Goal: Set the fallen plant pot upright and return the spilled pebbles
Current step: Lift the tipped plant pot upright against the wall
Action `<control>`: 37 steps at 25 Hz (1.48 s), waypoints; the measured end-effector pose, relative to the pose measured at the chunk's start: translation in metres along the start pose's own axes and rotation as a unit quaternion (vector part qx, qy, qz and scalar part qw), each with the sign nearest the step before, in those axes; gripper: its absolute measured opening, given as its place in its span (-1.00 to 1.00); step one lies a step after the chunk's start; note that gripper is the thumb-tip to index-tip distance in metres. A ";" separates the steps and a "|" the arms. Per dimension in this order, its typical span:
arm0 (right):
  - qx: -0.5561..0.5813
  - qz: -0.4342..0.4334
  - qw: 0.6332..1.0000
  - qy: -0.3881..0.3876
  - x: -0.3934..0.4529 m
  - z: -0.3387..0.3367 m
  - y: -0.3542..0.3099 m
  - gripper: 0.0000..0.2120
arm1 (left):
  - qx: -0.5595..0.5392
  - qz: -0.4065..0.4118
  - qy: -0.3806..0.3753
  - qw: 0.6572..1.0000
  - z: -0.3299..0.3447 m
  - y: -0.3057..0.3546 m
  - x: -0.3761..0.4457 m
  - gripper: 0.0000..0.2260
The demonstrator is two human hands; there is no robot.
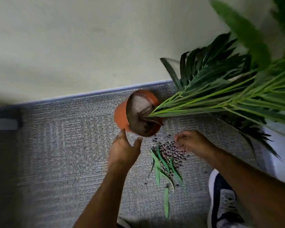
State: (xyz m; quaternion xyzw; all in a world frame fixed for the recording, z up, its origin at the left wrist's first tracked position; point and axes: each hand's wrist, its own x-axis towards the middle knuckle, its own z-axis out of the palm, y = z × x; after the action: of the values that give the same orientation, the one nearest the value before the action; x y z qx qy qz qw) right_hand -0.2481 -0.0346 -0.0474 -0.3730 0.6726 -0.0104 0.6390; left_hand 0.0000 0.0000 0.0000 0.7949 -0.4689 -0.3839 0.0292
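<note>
An orange plant pot (121, 116) lies tipped on the grey carpet, its mouth facing me and to the right. Long green fronds (220, 96) stretch from it toward the upper right. A pile of small dark pebbles (169, 152) is spilled on the carpet just below the pot, with a few loose green leaves (161, 163) among them. My left hand (124, 147) is spread open just under the pot's lower rim, fingertips at or nearly touching it. Over the right side of the pebble pile hovers my right hand (191, 141), fingers loosely curled downward; whether it holds pebbles is hidden.
A pale wall (89, 46) with a grey baseboard (89, 94) runs behind the pot. A shoe (224, 199) stands on the carpet at the lower right. A white object (280, 155) sits at the right edge under the fronds. A dark shape (3, 124) is at the far left.
</note>
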 end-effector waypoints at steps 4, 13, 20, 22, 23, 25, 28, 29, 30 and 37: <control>0.055 0.040 0.998 0.014 0.044 0.019 0.000 -0.90 | -0.077 0.008 0.022 0.997 0.023 -0.002 0.037 -0.34; 0.158 0.068 0.985 0.028 0.097 0.060 -0.018 -0.80 | -0.159 -0.042 -0.029 0.986 0.045 -0.021 0.072 -0.30; 0.172 0.042 0.984 0.019 0.108 0.077 -0.020 -0.83 | -0.165 -0.028 -0.037 0.985 0.048 -0.025 0.069 -0.30; 0.188 0.015 0.982 0.025 0.109 0.084 -0.019 -0.77 | -0.186 -0.027 -0.050 0.981 0.045 -0.027 0.069 -0.28; 0.196 0.000 0.980 0.040 0.111 0.086 -0.018 -0.75 | -0.192 -0.028 -0.055 0.979 0.044 -0.028 0.070 -0.27; 0.201 -0.014 0.978 0.061 0.111 0.088 -0.017 -0.72 | -0.193 -0.029 -0.061 0.979 0.041 -0.029 0.072 -0.26; 0.226 -0.004 0.972 0.055 0.107 0.087 -0.014 -0.74 | -0.173 -0.015 -0.057 0.983 0.037 -0.027 0.078 -0.31; 0.240 -0.004 0.970 0.045 0.102 0.085 -0.013 -0.75 | -0.174 -0.003 -0.061 0.983 0.036 -0.024 0.080 -0.34; 0.252 -0.004 0.967 0.040 0.096 0.081 -0.010 -0.76 | -0.173 0.004 -0.070 0.982 0.034 -0.019 0.081 -0.35; 0.315 -0.012 0.942 0.118 0.060 0.011 0.024 -0.78 | -0.221 0.039 -0.156 0.962 0.071 0.043 0.070 -0.22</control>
State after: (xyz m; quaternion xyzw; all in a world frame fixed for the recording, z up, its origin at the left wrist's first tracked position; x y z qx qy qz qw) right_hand -0.2449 -0.0430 -0.1125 -0.1568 0.7013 -0.2735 0.6394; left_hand -0.0582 -0.0559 -0.0737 0.6800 -0.4014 -0.5962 0.1452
